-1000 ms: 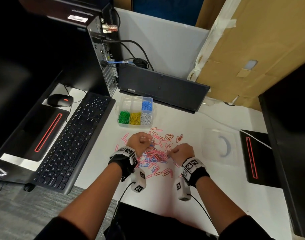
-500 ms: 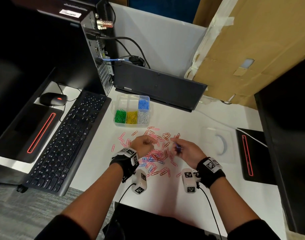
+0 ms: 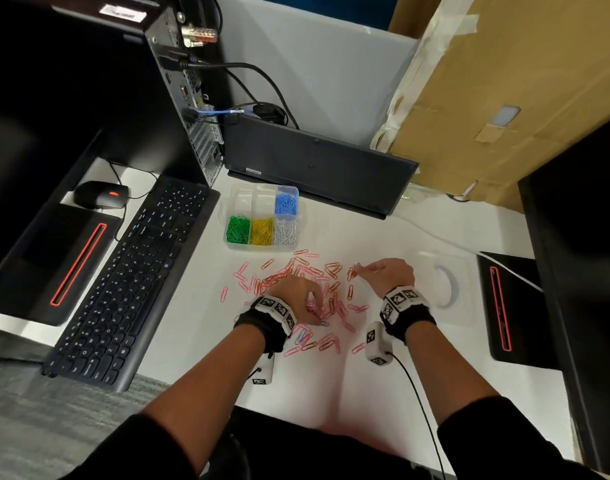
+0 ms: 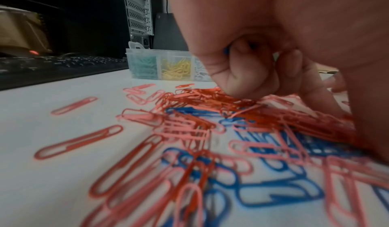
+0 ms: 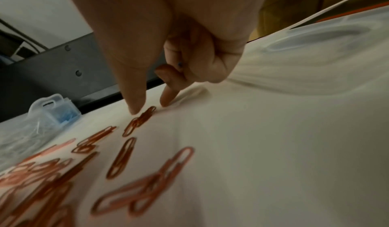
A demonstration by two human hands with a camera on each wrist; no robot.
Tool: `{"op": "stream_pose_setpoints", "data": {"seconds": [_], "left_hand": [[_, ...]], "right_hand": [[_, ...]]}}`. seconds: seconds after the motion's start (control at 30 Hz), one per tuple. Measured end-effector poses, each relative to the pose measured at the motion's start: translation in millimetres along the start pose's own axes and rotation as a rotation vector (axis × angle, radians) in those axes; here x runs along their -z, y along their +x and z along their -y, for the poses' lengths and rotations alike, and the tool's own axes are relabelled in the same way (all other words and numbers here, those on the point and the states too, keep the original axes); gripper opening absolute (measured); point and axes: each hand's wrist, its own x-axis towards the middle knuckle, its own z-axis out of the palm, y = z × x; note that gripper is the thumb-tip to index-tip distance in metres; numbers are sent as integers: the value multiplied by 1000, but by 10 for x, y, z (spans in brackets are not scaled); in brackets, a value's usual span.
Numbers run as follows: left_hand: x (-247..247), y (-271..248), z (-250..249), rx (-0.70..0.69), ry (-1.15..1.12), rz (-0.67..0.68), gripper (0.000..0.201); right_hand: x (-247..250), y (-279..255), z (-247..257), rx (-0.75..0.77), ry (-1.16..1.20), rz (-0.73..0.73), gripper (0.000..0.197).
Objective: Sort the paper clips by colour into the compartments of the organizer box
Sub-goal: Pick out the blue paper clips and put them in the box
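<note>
Lying along the left edge of the white bench [image 3: 418,341]: a black keyboard [image 3: 130,282], with a mouse [image 3: 99,195] behind it. Organizer box [image 3: 262,223] stands right of the keyboard, near the bench's back; green, yellow and white clips fill its front three compartments, blue clips the back right one. In front of the box, a loose spread of paper clips [image 3: 307,292], mostly pink and red, some blue ones [image 4: 273,192] mixed in.

Left hand [image 3: 296,299] sits low over the middle of the pile, fingers curled into the palm; something blue shows in the fist, too small to name. Right hand [image 3: 388,273] is at the pile's right edge, thumb and forefinger tips down beside a red clip [image 5: 145,115], other fingers curled. Clear lid [image 3: 445,285] lies just right of that hand.
</note>
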Motion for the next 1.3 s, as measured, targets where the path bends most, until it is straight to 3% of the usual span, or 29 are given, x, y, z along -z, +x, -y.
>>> {"op": "stream_pose_setpoints", "data": {"seconds": [0.17,0.33,0.47,0.53,0.67,0.83,0.93,1.0,1.2,1.3], "left_hand": [[-1,12,-14,-11,47,-3,18],[33,19,30,-2,-14,-43,8],[105,29,132,77,-87,-174,5],[149,38,189,107,-92,-240,9],[172,31,246,103,-105,-287,12],[90,-9,101,-25,-73,-164,13],[-27,-20,-12,-125,37,-68,15],[-77,-13,-49,-114,105,-42,17],[-141,3,-85,-119,176,-64,13],[-179,45,-77,-117,204,-36,15]], "right_hand": [[-108,38,-40,80,40,74,18],[-71,34,-125,131,248,228,17],[19,13,-244,26,408,367,23],[64,5,-285,19,375,378,19],[141,21,-261,164,38,293,12],[88,108,-27,56,-128,46,40],[-5,115,93,12,-113,19,36],[-68,108,135,6,-91,18,28],[-127,84,96,86,12,167,16],[-108,16,24,29,390,348,12]]}}
